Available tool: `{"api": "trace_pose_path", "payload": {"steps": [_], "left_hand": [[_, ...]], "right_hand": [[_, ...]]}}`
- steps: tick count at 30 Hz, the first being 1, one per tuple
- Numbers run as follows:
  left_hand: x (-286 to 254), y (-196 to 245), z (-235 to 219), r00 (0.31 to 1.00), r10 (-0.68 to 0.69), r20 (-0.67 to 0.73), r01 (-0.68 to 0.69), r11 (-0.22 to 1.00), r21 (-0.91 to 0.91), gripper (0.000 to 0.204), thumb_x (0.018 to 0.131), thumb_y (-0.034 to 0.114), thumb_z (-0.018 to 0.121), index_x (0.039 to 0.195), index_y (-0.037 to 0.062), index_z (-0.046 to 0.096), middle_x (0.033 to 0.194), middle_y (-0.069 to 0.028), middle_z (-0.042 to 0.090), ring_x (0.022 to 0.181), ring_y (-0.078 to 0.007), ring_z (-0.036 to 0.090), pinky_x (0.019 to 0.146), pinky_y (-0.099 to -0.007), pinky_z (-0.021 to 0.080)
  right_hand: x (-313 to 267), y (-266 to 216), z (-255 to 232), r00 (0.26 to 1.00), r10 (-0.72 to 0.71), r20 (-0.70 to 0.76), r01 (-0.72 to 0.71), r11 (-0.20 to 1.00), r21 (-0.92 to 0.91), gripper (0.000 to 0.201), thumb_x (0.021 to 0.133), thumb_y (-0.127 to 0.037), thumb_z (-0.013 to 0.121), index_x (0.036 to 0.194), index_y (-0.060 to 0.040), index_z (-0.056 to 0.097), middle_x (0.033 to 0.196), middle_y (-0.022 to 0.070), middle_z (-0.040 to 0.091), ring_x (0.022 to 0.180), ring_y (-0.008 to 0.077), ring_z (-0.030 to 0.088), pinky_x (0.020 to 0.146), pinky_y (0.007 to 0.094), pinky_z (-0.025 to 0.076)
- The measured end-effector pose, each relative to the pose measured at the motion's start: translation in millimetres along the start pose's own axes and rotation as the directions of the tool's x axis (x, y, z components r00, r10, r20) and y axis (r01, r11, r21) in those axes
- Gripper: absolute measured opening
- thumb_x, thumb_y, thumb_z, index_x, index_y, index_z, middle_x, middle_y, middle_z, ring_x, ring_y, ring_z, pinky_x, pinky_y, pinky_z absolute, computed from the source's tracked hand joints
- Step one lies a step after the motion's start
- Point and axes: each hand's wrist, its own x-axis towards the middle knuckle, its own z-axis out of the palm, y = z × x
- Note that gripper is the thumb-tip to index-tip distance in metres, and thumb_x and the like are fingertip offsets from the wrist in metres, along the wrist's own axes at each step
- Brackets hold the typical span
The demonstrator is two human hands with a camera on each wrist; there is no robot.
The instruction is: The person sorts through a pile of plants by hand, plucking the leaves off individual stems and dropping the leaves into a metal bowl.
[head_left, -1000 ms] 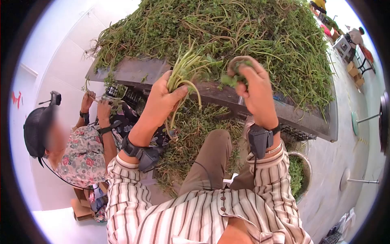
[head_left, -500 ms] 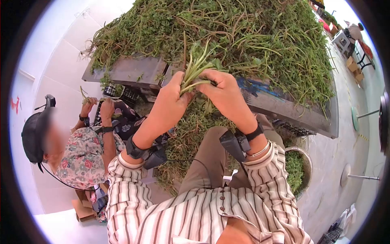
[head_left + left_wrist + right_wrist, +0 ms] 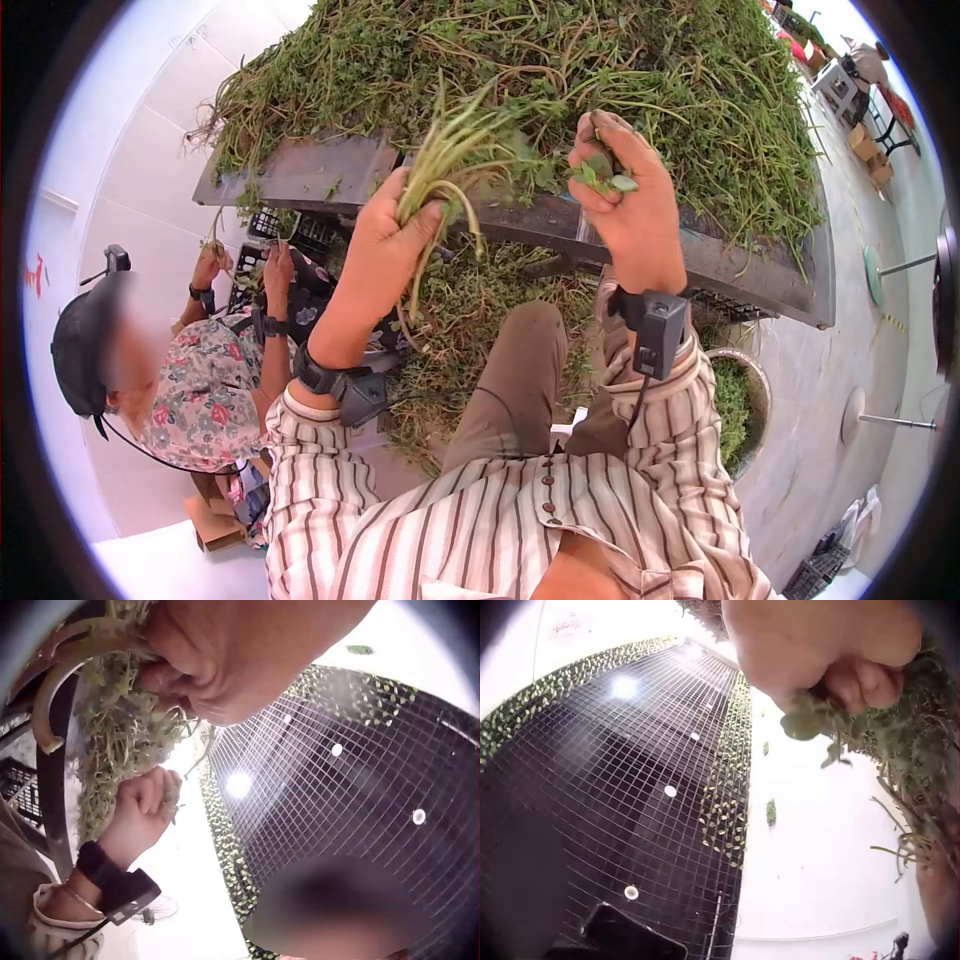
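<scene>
A bunch of pale green plant stems (image 3: 440,175) stands up out of my left hand (image 3: 385,240), which grips it with the thumb across the front. One thick stem bends over and hangs down past the thumb; in the left wrist view its cut-looking end (image 3: 49,741) curls below the hand. To the right, my right hand (image 3: 637,210) is raised with fingers curled around small green leaves (image 3: 603,180). Those leaves (image 3: 804,724) poke out beneath the fingers in the right wrist view. The two hands are apart, both near the front edge of the table.
A large heap of leafy stems (image 3: 560,70) covers the dark table (image 3: 300,165). More greens (image 3: 530,270) lie below, around my knees. On the left sits another person (image 3: 205,390) handling stems. A round tub of greens (image 3: 735,415) stands at my right, near a grey floor (image 3: 800,400).
My right hand came in to the bunch half a second ago, then drew back right with leaves in its fingers. My left hand keeps its hold on the stems and shifted slightly left.
</scene>
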Motion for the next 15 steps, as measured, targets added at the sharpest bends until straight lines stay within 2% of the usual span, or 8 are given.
{"api": "trace_pose_path", "payload": {"steps": [1, 3, 5, 6, 7, 11, 13, 15], "left_hand": [[1, -1, -3, 1.000, 0.002, -0.005, -0.002, 1.000, 0.001, 0.025, 0.091, 0.019, 0.054, 0.111, 0.0052, 0.051, 0.070, 0.0032, 0.052, 0.049, 0.0005, 0.033, 0.043, -0.0168, 0.026], [2, -2, -12, 0.981, -0.176, 0.076, 0.191, 0.941, -0.279, 0.029, 0.088, 0.017, 0.057, 0.113, 0.0049, 0.049, 0.077, 0.0023, 0.052, 0.054, -0.0028, 0.041, 0.046, -0.0178, 0.032], [3, 0, -8, 0.987, -0.152, 0.046, 0.159, 0.939, -0.306, 0.029, 0.087, 0.017, 0.059, 0.112, 0.0054, 0.049, 0.074, 0.0030, 0.052, 0.049, -0.0014, 0.038, 0.042, -0.0177, 0.027], [3, 0, -5, 0.991, -0.134, 0.029, 0.136, 0.933, -0.334, 0.030, 0.086, 0.017, 0.061, 0.111, 0.0059, 0.049, 0.072, 0.0037, 0.051, 0.045, 0.0000, 0.035, 0.037, -0.0176, 0.023], [3, 1, -3, 0.991, -0.131, 0.031, 0.134, 0.934, -0.332, 0.030, 0.086, 0.017, 0.061, 0.111, 0.0059, 0.049, 0.072, 0.0037, 0.051, 0.045, 0.0000, 0.035, 0.037, -0.0176, 0.023], [5, 3, 1, 0.989, -0.143, 0.022, 0.142, 0.928, -0.343, 0.027, 0.085, 0.014, 0.062, 0.107, 0.0054, 0.049, 0.069, 0.0033, 0.051, 0.047, -0.0009, 0.038, 0.038, -0.0168, 0.026], [6, 3, 2, 0.991, -0.134, 0.016, 0.132, 0.936, -0.328, 0.027, 0.084, 0.014, 0.063, 0.106, 0.0053, 0.049, 0.069, 0.0034, 0.051, 0.047, -0.0010, 0.038, 0.039, -0.0165, 0.026], [6, 3, 4, 0.998, -0.061, 0.002, 0.061, 0.985, -0.160, 0.027, 0.086, 0.015, 0.061, 0.107, 0.0049, 0.048, 0.071, 0.0033, 0.050, 0.047, -0.0010, 0.038, 0.040, -0.0164, 0.028]], "right_hand": [[-7, -5, 18, 0.993, -0.072, -0.095, 0.052, 0.978, -0.202, 0.012, 0.085, -0.002, 0.047, 0.090, 0.0009, 0.057, 0.071, 0.0043, 0.057, 0.050, 0.0071, 0.047, 0.039, 0.0202, 0.031], [-9, 5, 25, 0.998, -0.003, -0.056, -0.008, 0.981, -0.196, 0.013, 0.086, -0.004, 0.047, 0.091, 0.0007, 0.058, 0.069, 0.0029, 0.056, 0.047, 0.0052, 0.044, 0.038, 0.0194, 0.028], [-10, 14, 34, 0.998, 0.056, -0.026, -0.060, 0.980, -0.188, 0.014, 0.087, -0.007, 0.048, 0.092, 0.0006, 0.058, 0.067, 0.0016, 0.055, 0.044, 0.0033, 0.041, 0.037, 0.0185, 0.025], [-12, 18, 39, 0.985, 0.164, -0.051, -0.171, 0.959, -0.228, 0.015, 0.087, -0.009, 0.049, 0.094, 0.0004, 0.059, 0.066, 0.0000, 0.055, 0.044, 0.0031, 0.041, 0.037, 0.0182, 0.024], [-13, 21, 43, 0.961, 0.266, -0.081, -0.278, 0.924, -0.264, 0.016, 0.087, -0.010, 0.051, 0.096, 0.0003, 0.059, 0.065, -0.0015, 0.054, 0.043, 0.0029, 0.040, 0.037, 0.0179, 0.024], [-15, 32, 52, 0.934, 0.352, -0.066, -0.341, 0.815, -0.468, 0.021, 0.085, -0.019, 0.058, 0.096, -0.0006, 0.060, 0.062, -0.0047, 0.048, 0.044, 0.0016, 0.035, 0.037, 0.0188, 0.023], [-16, 37, 51, 0.944, 0.330, -0.028, -0.300, 0.814, -0.497, 0.021, 0.086, -0.020, 0.059, 0.093, -0.0001, 0.061, 0.062, -0.0061, 0.046, 0.046, 0.0007, 0.033, 0.040, 0.0196, 0.025], [-16, 39, 52, 0.971, 0.237, 0.021, -0.185, 0.807, -0.561, 0.019, 0.086, -0.018, 0.058, 0.090, 0.0005, 0.061, 0.062, -0.0064, 0.047, 0.051, 0.0011, 0.037, 0.044, 0.0198, 0.030]]}}
